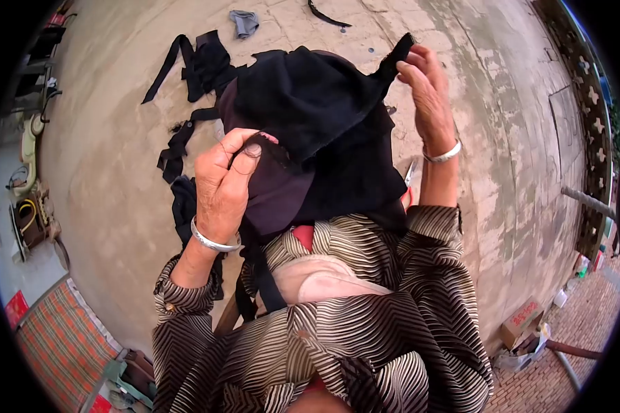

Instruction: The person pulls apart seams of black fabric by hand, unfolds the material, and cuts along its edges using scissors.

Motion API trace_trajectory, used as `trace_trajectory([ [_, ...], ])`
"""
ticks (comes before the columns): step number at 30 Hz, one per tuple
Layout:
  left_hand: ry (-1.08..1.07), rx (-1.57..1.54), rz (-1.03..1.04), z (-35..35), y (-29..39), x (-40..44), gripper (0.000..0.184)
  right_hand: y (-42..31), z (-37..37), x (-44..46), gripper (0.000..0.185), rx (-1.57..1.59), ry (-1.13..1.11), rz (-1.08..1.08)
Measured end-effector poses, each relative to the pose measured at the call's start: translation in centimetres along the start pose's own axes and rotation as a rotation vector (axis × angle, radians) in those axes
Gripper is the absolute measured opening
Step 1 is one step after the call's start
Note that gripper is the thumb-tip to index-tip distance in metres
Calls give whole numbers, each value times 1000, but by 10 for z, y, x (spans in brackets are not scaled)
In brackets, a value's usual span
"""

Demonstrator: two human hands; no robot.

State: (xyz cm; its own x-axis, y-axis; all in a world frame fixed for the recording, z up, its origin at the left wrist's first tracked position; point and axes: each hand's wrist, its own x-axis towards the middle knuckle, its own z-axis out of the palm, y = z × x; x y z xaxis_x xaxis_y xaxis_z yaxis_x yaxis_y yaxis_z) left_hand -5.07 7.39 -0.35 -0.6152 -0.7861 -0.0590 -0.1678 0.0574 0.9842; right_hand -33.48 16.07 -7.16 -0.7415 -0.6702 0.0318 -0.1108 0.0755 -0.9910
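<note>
Black cloth [310, 96] is stretched between my two hands above my lap. My left hand [227, 182] pinches its near left edge, where a small pink bit shows by the fingertips. Up at the right, my right hand [426, 93] grips a narrow raised corner of the same cloth between thumb and fingers. Dark purple cloth [272, 196] lies beneath, beside more black fabric. Scissors [409, 182] with red handles are partly hidden next to my right forearm.
Black scraps and strips [210, 62] lie on the concrete floor [117, 138] beyond and left of the cloth. A grey scrap [244, 23] is farther off. A cardboard box [522, 322] stands at lower right, an orange checked cloth [67, 344] at lower left.
</note>
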Motion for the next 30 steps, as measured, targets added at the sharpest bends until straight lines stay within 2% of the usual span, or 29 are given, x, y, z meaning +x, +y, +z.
trace_trajectory([
  [1,-11,21,-55,-6,0,-3,14,-13,-9,-5,49,-34,-10,-33],
  [2,-4,20,-61,-12,-4,-5,14,-17,-12,-9,44,-116,97,-149],
  [4,6,77,-66,-23,-12,-9,13,-40,-14,-29,45,-457,236,-418],
  [5,11,71,-81,-27,-12,-10,13,-44,-13,-41,45,-457,233,-416],
  [7,9,80,-12,-33,-14,-10,13,-51,-4,-63,49,-626,-50,-750],
  [8,5,87,61,-36,-15,-10,13,-52,5,-72,51,-621,-197,-774],
  [10,-11,103,49,-42,-10,-10,14,-51,24,-84,48,-767,-366,-815],
  [14,-114,277,-106,-68,-11,-10,13,-25,45,-72,42,-762,-323,-918],
  [16,-158,347,-291,-77,-21,-8,16,-22,46,-62,35,-708,-425,-932],
  [18,-191,334,-337,-76,-21,-2,22,-19,51,-58,28,-674,-429,-929],
  [20,-319,386,95,-65,-18,4,31,-11,53,-56,24,-682,-503,-834],
  [21,-423,385,73,-63,-12,8,43,-12,55,-55,24,-682,-509,-834],
  [25,-474,384,146,-33,-10,24,43,-19,59,-50,21,-568,-477,-823],
  [27,-469,543,280,-22,-16,29,33,-22,60,-47,21,-521,-471,-802],
  [28,-470,541,282,-18,-16,30,33,-24,60,-46,21,-516,-459,-817],
  [30,-505,443,23,-14,-16,31,29,-27,60,-42,21,-509,-447,-836],
])
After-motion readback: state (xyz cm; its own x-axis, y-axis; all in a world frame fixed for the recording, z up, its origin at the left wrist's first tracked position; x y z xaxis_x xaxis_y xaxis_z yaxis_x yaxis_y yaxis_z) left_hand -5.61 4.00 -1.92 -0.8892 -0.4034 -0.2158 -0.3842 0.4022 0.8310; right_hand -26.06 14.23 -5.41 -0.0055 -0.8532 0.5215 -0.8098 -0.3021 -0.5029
